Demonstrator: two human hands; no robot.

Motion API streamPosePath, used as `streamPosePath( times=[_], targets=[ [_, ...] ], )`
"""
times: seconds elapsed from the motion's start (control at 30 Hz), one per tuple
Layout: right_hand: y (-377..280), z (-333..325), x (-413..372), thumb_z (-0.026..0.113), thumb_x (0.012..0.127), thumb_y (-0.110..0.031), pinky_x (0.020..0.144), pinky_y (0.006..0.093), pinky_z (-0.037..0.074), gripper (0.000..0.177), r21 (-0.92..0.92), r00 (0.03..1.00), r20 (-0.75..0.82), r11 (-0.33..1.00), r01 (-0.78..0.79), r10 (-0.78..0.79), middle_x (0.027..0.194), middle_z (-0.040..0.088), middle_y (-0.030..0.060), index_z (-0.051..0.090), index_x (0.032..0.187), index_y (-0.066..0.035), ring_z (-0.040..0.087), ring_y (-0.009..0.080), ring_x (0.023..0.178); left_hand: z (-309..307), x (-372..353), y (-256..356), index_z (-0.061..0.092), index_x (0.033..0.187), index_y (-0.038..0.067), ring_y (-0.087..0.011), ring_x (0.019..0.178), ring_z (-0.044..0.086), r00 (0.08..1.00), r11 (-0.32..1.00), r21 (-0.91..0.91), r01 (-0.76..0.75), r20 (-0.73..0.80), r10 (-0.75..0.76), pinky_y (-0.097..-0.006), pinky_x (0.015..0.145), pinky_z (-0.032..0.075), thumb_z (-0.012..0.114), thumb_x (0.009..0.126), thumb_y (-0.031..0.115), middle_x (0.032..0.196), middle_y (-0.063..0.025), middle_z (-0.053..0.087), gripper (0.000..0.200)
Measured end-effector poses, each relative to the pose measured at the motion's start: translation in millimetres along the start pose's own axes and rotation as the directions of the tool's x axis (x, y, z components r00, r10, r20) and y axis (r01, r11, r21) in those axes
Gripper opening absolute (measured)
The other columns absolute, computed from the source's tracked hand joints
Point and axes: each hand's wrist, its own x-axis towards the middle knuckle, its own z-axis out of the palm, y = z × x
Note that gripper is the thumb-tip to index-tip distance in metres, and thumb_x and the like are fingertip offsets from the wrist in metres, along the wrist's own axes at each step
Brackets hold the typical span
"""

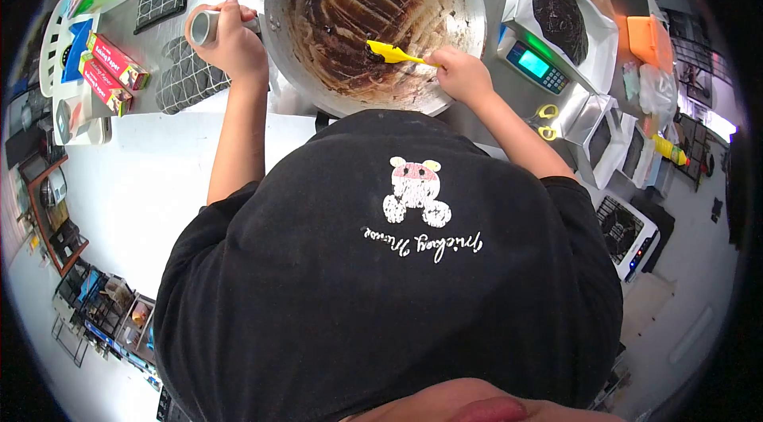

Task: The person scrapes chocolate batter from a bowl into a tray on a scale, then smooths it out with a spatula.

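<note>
A wide metal pan is in the upper middle of the view, its inside smeared with dark brown residue. My left hand is wrapped round the pan's grey handle, at the pan's left side. At the right rim, my right hand holds a yellow spatula by its shaft. The spatula's blade lies over the brown smears inside the pan, with some dark residue at its tip.
Right of the pan are a lit scale, a paper-lined tin of dark mixture, yellow-handled scissors and an orange container. To the left are baking paper boxes and quilted mitts.
</note>
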Motion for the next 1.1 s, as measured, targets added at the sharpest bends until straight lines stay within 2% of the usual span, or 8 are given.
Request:
streamPosePath(
  times=[0.07, 0.4, 0.5, 0.57, 0.8, 0.87, 0.9, 1.1],
  targets=[
    [-0.9, -1.7, 0.0, 0.051, 0.075, -0.007, 0.068, 0.0379, 0.051, 0.023, 0.022, 1.0, 0.002, 1.0, 0.008, -0.008, 0.092, 0.065, 0.0046, 0.066, 0.09, -0.016, 0.063, 0.0264, 0.082, -2.8, 0.2, -1.2, 0.041, 0.088, 0.004, -0.0143, 0.051, 0.054, 0.999, 1.0, 0.003, 0.017, 0.033, -0.017, -0.031, 0.055, 0.049, 0.055, 0.079, -0.003, 0.064, -0.0105, 0.056, 0.019],
    [3.0, -3.7, 3.0, 0.052, 0.074, -0.006, 0.069, 0.0386, 0.05, 0.022, 0.09, 0.998, 0.051, 0.995, 0.043, -0.047, 0.089, 0.065, 0.0077, 0.066, 0.089, -0.013, 0.062, 0.0276, 0.081, -2.6, -0.7, -0.2, 0.042, 0.088, 0.003, -0.0149, 0.051, 0.054, 0.999, 1.0, -0.007, 0.015, 0.033, -0.015, -0.0315, 0.054, 0.049, 0.055, 0.078, -0.005, 0.063, -0.0096, 0.056, 0.018],
    [2.5, -2.8, 4.2, 0.052, 0.074, -0.006, 0.07, 0.0383, 0.05, 0.022, 0.086, 0.992, 0.115, 0.995, 0.047, -0.057, 0.088, 0.065, 0.0082, 0.065, 0.089, -0.012, 0.062, 0.0278, 0.082, -0.1, -0.9, 1.4, 0.041, 0.088, 0.003, -0.0147, 0.051, 0.054, 1.0, 1.0, -0.014, 0.007, 0.014, -0.006, -0.0314, 0.055, 0.049, 0.055, 0.078, -0.004, 0.063, -0.0094, 0.056, 0.018],
    [0.1, 1.9, 1.0, 0.051, 0.074, -0.005, 0.071, 0.0378, 0.05, 0.022, 0.139, 0.991, 0.105, 0.988, 0.062, -0.077, 0.088, 0.065, 0.0086, 0.066, 0.089, -0.012, 0.062, 0.0279, 0.083, -4.0, 1.5, -0.2, 0.041, 0.089, 0.004, -0.0144, 0.051, 0.054, 0.997, 1.0, -0.005, 0.007, 0.08, -0.007, -0.0312, 0.056, 0.049, 0.056, 0.078, -0.004, 0.063, -0.0093, 0.056, 0.02],
    [-11.0, -14.2, 5.2, 0.051, 0.073, -0.006, 0.071, 0.0362, 0.05, 0.024, 0.146, 0.978, 0.204, 0.989, 0.022, -0.052, 0.089, 0.065, 0.0101, 0.067, 0.091, -0.012, 0.062, 0.027, 0.083, -2.2, 0.3, 1.8, 0.043, 0.087, 0.003, -0.0174, 0.05, 0.052, 0.999, 1.0, -0.009, 0.003, 0.035, -0.003, -0.0335, 0.055, 0.05, 0.055, 0.079, -0.006, 0.06, -0.0102, 0.052, 0.017],
    [-14.6, -27.8, 7.8, 0.05, 0.074, -0.006, 0.069, 0.0352, 0.049, 0.027, 0.276, 0.976, 0.178, 0.946, -0.17, 0.123, 0.086, 0.065, 0.0104, 0.067, 0.094, -0.011, 0.063, 0.0251, 0.078, -3.4, 0.6, 3.3, 0.042, 0.083, 0.004, -0.0146, 0.051, 0.055, 0.998, 1.0, -0.002, 0.018, 0.061, -0.017, -0.0317, 0.057, 0.05, 0.055, 0.078, -0.004, 0.063, -0.0093, 0.057, 0.016],
    [-2.7, -26.7, 8.6, 0.05, 0.075, -0.006, 0.063, 0.0323, 0.047, 0.028, 0.378, 0.996, 0.054, 0.922, -0.087, 0.072, 0.079, 0.064, 0.0107, 0.067, 0.096, -0.01, 0.061, 0.0213, 0.069, -4.1, 0.8, 3.2, 0.042, 0.083, 0.004, -0.0146, 0.051, 0.055, 0.998, 1.0, -0.001, 0.017, 0.06, -0.017, -0.0317, 0.057, 0.05, 0.055, 0.078, -0.004, 0.063, -0.0093, 0.057, 0.016],
    [18.7, -51.7, 5.1, 0.051, 0.076, -0.005, 0.056, 0.0262, 0.041, 0.027, 0.433, 0.984, -0.092, 0.896, -0.097, 0.151, 0.07, 0.062, 0.0089, 0.067, 0.097, -0.007, 0.053, 0.0126, 0.059, -6.3, 0.7, 2.8, 0.042, 0.08, 0.004, -0.0148, 0.05, 0.055, 0.998, 0.999, -0.028, 0.045, 0.052, -0.044, -0.0314, 0.057, 0.05, 0.055, 0.076, -0.004, 0.06, -0.0089, 0.056, 0.016]
  ],
)
